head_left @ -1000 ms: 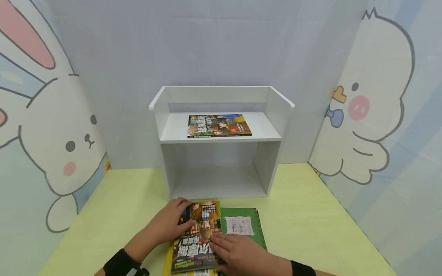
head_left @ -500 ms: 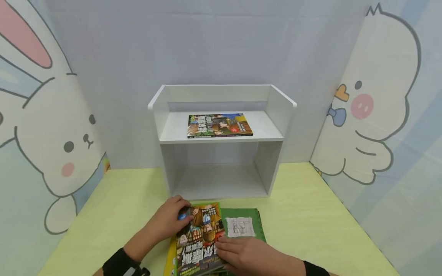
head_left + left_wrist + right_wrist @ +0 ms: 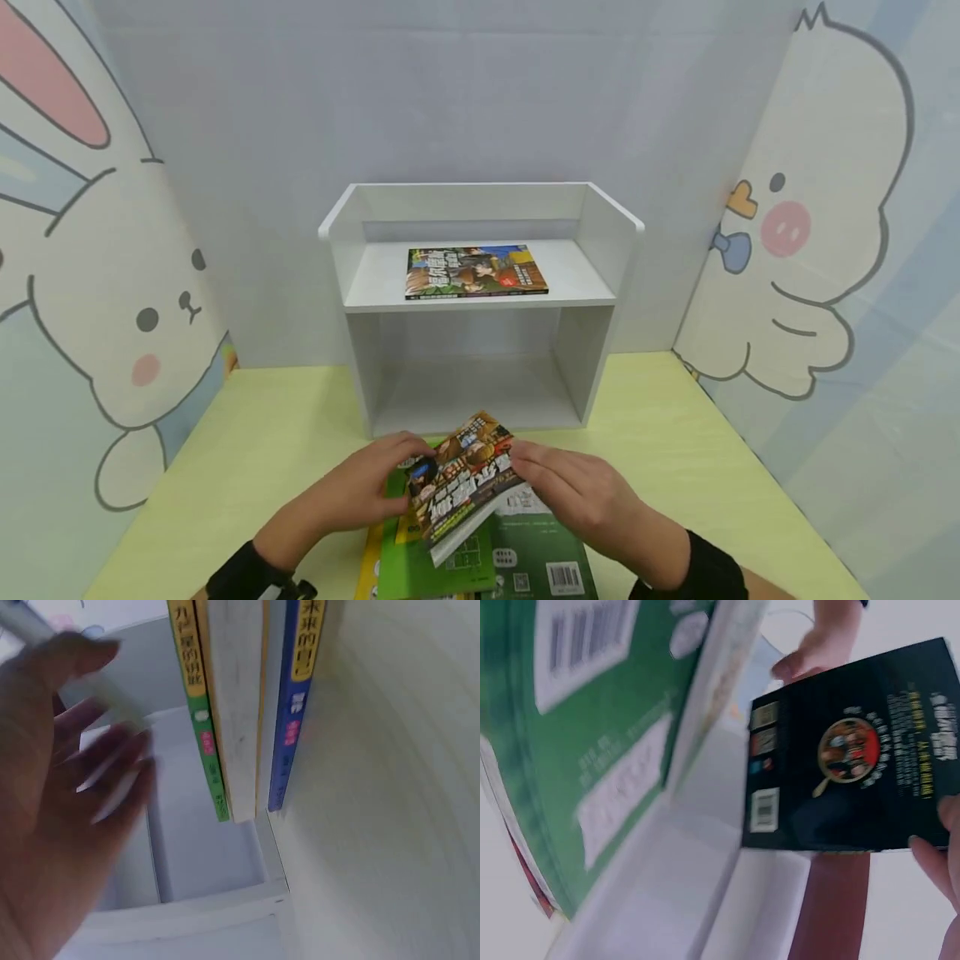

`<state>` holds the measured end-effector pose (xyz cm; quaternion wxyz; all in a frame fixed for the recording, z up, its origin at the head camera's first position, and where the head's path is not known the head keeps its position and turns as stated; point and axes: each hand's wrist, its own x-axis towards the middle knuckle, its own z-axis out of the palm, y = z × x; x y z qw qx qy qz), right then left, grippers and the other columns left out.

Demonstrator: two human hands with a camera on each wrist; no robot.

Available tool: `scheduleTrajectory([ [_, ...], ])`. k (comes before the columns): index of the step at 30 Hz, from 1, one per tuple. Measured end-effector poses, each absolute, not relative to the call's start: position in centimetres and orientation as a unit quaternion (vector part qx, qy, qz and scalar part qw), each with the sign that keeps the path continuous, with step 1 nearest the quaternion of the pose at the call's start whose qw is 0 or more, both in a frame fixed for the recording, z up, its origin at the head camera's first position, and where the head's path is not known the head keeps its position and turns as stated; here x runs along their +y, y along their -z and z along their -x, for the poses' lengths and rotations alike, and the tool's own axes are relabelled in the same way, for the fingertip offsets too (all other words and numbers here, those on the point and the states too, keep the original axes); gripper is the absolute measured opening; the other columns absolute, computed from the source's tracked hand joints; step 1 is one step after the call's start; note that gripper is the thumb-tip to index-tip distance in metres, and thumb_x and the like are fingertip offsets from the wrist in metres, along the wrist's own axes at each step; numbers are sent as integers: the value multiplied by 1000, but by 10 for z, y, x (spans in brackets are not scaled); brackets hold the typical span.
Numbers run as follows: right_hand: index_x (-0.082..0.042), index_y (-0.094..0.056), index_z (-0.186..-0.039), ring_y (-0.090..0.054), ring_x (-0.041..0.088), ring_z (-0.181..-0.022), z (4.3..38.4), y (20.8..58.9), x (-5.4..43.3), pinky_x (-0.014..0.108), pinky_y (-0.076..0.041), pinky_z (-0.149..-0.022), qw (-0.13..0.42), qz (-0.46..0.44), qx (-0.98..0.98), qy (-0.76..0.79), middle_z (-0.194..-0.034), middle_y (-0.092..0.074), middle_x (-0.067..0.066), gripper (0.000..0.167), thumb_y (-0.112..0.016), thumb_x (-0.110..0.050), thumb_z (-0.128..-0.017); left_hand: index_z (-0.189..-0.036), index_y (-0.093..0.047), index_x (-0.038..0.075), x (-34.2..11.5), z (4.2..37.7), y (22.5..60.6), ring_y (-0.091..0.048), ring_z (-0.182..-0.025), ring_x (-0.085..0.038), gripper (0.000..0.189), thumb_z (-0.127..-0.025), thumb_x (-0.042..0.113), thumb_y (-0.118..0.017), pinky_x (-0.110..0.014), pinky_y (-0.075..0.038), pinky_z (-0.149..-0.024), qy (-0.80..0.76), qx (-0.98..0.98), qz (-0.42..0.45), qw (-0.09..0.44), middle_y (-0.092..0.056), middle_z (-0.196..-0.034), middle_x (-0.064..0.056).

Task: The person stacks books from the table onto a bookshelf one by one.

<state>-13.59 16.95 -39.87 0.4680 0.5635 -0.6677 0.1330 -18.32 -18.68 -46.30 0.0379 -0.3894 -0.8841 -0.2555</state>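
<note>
The dark book (image 3: 465,479), tilted above the lime book (image 3: 442,562) at the frame's lower centre, looks light, its cover probably slick and a little bendy; opposite edges seem the surest hold. The right hand (image 3: 588,500) pinches its right edge between thumb and fingers; the left hand (image 3: 360,483) is loosely spread at its left corner, contact unclear. Beneath, the green book (image 3: 540,550) crowds the right side; mid-frame, the shelf (image 3: 480,204) bears another book (image 3: 476,271).

Forward and down from the head, close from each wrist, held book (image 3: 467,479) in head and right-wrist views
</note>
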Motion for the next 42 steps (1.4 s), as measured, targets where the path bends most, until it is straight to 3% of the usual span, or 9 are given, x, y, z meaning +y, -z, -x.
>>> scheduleTrajectory([
  [4,8,-76,-115,-82,30,-94,144,382,175,33,-67,-77,499,-550,-643,-186,-112,-81,22,24,-61,-10,-115,-126,-74,18,-183,184,448,-73,-110,-17,48,-84,4,-91,-37,-66,-86,252,-839,421,236,-71,-126,6],
  [7,9,-77,-112,-82,30,-95,152,370,179,33,-66,-85,511,-545,-630,-213,-112,-81,22,24,-66,-12,-113,-114,-79,12,-184,182,425,-76,-96,-19,18,-100,21,-85,-36,-66,-77,244,-786,444,355,-75,-113,-1],
  [11,9,-77,-109,-83,30,-98,166,352,188,32,-63,-95,520,-540,-623,-223,-111,-82,22,27,-67,-16,-113,-107,-82,4,-185,178,382,-75,-82,-24,39,-113,38,-65,-39,-66,-66,209,-720,475,462,-77,-102,-7],
  [15,8,-77,-112,-82,33,-97,183,331,199,32,-63,-95,521,-534,-633,-206,-115,-81,21,29,-65,-18,-114,-108,-84,1,-186,174,337,-73,-76,-25,39,-114,34,-65,-39,-63,-58,158,-667,500,529,-77,-97,-9],
  [21,6,-76,-118,-81,38,-102,208,308,204,43,-66,-87,499,-511,-676,-182,-125,-79,20,28,-60,-17,-116,-114,-83,-2,-186,174,293,-73,-79,-28,41,-116,32,-60,-41,-65,-60,91,-665,508,540,-77,-99,-13],
  [25,7,-75,-121,-79,41,-108,229,300,203,54,-66,-84,487,-490,-703,-168,-127,-78,22,16,-70,2,-106,-117,-80,-4,-185,182,280,-72,-82,-31,42,-117,30,-56,-41,-65,-62,59,-679,502,532,-75,-100,-16],
  [28,6,-75,-122,-78,41,-112,247,296,202,56,-65,-90,476,-467,-727,-161,-128,-77,22,29,-79,13,-95,-119,-79,-5,-181,194,276,-70,-83,-33,28,-108,20,-76,-42,-66,-63,43,-689,496,526,-74,-101,-17],
  [33,5,-76,-125,-76,41,-115,277,296,201,58,-64,-94,458,-437,-754,-174,-126,-78,21,35,-81,16,-92,-118,-78,-5,-172,221,278,-67,-85,-34,48,-77,5,-102,-42,-66,-65,28,-709,478,518,-72,-99,-17],
  [42,1,-73,-137,-74,42,-122,307,294,208,59,-62,-97,377,-415,-814,-153,-132,-76,21,52,-82,16,-88,-114,-76,-3,-160,253,286,-66,-89,-34,45,-80,10,-102,-43,-67,-74,18,-744,446,497,-70,-101,-17],
])
